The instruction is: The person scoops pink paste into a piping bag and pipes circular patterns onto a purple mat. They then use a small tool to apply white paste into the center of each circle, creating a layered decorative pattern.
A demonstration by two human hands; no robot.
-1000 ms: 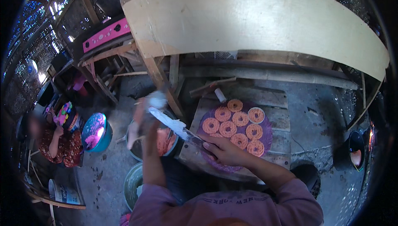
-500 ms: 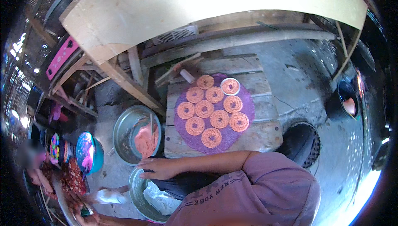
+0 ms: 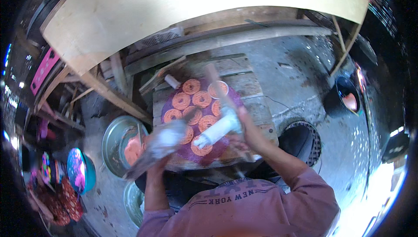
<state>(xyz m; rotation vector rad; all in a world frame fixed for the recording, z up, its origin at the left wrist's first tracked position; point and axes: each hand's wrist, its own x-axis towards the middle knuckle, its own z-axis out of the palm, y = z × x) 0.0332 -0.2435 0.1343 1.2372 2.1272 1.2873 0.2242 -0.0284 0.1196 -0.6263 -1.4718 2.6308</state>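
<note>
"Start with the hands. Together or apart?"

"Apart, both raised over the low wooden table. The left hand is at its near left corner, behind a long grey-and-white thing that slants up toward the table's middle. Blur hides the fingers, so I cannot tell how far they are closed."

"And the right?"

"The right hand is near the right edge, gripping the upper end of a white tube whose other end points down and left. A narrow brown stick, smeared by motion, slants from that hand toward the far edge."

"What lies under them?"

"A round purple sheet in the middle of the table, bearing orange rings of rough dough. The hands and what they carry hide some. One ring, toward the far edge, sits inside a white hoop. A small pale cylinder lies near the far left corner."

"Further out?"

"Just beyond the left edge stands a wide basin with orange dough in it. A second basin is nearer the body. Well to the left are a teal basin and a co-worker in red patterned clothing. A black bucket stands well beyond the right edge."
</note>
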